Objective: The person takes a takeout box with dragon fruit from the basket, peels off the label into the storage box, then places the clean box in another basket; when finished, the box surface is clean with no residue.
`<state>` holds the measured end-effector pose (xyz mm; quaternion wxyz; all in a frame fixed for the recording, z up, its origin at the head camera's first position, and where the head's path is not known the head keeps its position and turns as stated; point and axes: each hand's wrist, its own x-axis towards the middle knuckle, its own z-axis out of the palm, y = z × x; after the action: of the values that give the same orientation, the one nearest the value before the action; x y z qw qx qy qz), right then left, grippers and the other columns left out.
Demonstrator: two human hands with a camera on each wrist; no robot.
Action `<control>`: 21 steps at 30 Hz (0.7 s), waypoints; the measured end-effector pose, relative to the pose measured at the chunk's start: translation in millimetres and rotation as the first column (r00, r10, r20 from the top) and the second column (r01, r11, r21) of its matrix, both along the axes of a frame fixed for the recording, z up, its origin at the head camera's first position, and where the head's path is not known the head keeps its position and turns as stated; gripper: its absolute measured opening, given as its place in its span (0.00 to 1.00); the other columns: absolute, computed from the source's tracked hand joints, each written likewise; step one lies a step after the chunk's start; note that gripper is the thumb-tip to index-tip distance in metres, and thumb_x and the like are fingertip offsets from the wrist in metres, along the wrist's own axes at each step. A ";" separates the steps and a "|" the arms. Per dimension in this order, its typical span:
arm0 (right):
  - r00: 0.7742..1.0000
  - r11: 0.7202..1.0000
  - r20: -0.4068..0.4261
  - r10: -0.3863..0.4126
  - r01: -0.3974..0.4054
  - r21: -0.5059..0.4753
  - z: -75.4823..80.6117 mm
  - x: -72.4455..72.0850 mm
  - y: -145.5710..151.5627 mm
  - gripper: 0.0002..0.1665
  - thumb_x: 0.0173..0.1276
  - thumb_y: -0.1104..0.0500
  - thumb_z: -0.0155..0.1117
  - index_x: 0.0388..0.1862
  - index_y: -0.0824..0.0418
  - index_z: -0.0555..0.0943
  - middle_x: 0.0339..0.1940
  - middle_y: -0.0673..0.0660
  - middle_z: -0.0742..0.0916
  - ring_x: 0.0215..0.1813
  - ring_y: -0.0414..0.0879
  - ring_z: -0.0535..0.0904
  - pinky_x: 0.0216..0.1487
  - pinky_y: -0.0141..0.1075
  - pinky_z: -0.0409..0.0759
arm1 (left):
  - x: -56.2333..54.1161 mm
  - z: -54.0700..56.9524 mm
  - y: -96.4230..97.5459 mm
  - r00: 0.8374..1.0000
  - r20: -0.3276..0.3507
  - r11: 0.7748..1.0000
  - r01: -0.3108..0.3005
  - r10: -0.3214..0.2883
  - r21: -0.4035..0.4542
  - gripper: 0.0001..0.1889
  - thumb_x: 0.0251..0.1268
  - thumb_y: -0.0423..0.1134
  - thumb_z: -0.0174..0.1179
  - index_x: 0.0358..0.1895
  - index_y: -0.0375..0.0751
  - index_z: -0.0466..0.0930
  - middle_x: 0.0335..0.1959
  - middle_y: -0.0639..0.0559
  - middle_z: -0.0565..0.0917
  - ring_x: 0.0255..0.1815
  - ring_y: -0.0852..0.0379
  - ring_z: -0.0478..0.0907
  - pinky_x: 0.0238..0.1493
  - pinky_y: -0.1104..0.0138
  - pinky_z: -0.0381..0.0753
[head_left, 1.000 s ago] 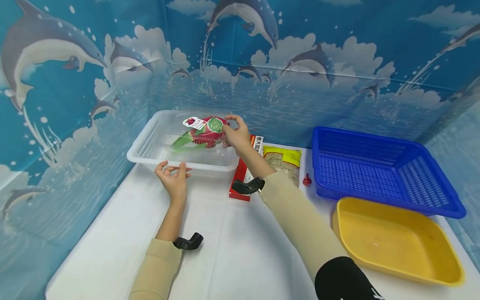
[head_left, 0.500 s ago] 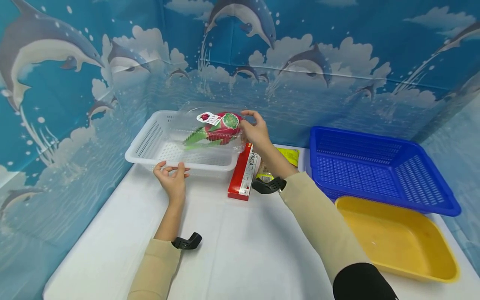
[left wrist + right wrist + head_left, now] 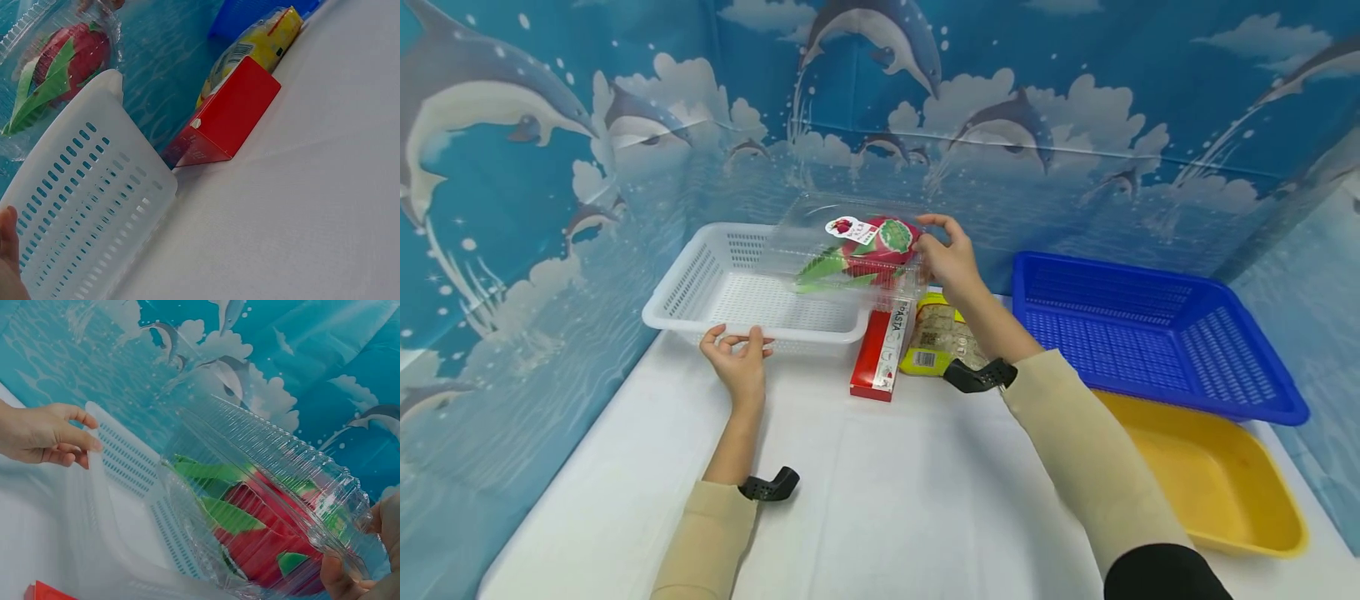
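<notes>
A clear plastic clamshell box [image 3: 808, 221] with a red dragon fruit [image 3: 880, 246] and its green leaf tips inside is held up over the right part of a white perforated basket [image 3: 677, 312]. My right hand [image 3: 953, 257] pinches the box at its right end. With the thumb on the front rim, my left hand [image 3: 735, 358] grips the basket from the near side. In the right wrist view the box [image 3: 281, 444] hangs tilted beside the basket wall [image 3: 128, 459], and the left hand [image 3: 53, 434] holds the rim.
Right of the white basket lie a red pasta box [image 3: 872, 375] and a yellow-labelled bag [image 3: 936, 333]. A blue basket [image 3: 1157, 337] and a yellow tub [image 3: 1217, 475] stand at the right. Behind the white table [image 3: 880, 492] hangs a dolphin-print curtain [image 3: 985, 192].
The right hand has carried the clamshell box with the dragon fruit to the right and slightly up, from over the basket's middle towards its right end. The left hand stays on the rim.
</notes>
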<state>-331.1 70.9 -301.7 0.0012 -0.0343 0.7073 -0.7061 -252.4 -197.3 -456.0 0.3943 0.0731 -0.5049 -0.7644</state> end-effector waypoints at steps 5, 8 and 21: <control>1.000 0.999 0.011 -0.020 0.020 0.031 3.7 5.4 16.7 0.22 0.72 0.65 0.52 0.62 0.50 0.72 0.24 0.55 0.73 0.15 0.45 0.65 0.21 0.36 0.73 | -0.8 -1.1 0.5 1.000 0.010 1.000 -0.014 0.014 -0.014 0.23 0.66 0.25 0.59 0.54 0.39 0.55 0.33 0.46 0.68 0.23 0.59 0.82 0.23 0.73 0.80; 0.999 0.998 0.015 -0.034 0.033 0.055 6.8 8.6 26.0 0.22 0.71 0.65 0.52 0.62 0.49 0.72 0.20 0.54 0.70 0.14 0.44 0.66 0.20 0.35 0.74 | 0.5 -1.6 0.4 1.000 0.021 1.000 -0.016 0.017 -0.022 0.24 0.66 0.27 0.60 0.55 0.40 0.55 0.33 0.47 0.69 0.23 0.58 0.82 0.24 0.73 0.80; 0.999 0.995 -0.002 -0.054 0.054 0.082 12.2 27.6 78.3 0.24 0.72 0.64 0.50 0.65 0.52 0.70 0.13 0.50 0.67 0.15 0.43 0.63 0.21 0.35 0.72 | 2.9 -0.9 -0.9 0.999 0.002 0.999 0.041 -0.041 -0.018 0.25 0.66 0.24 0.57 0.57 0.32 0.52 0.34 0.44 0.68 0.23 0.56 0.82 0.25 0.72 0.81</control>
<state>-303.4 149.2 -289.5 -0.0165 -0.0151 0.7365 -0.6761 -249.5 -198.1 -456.8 0.3786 0.0597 -0.5134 -0.7678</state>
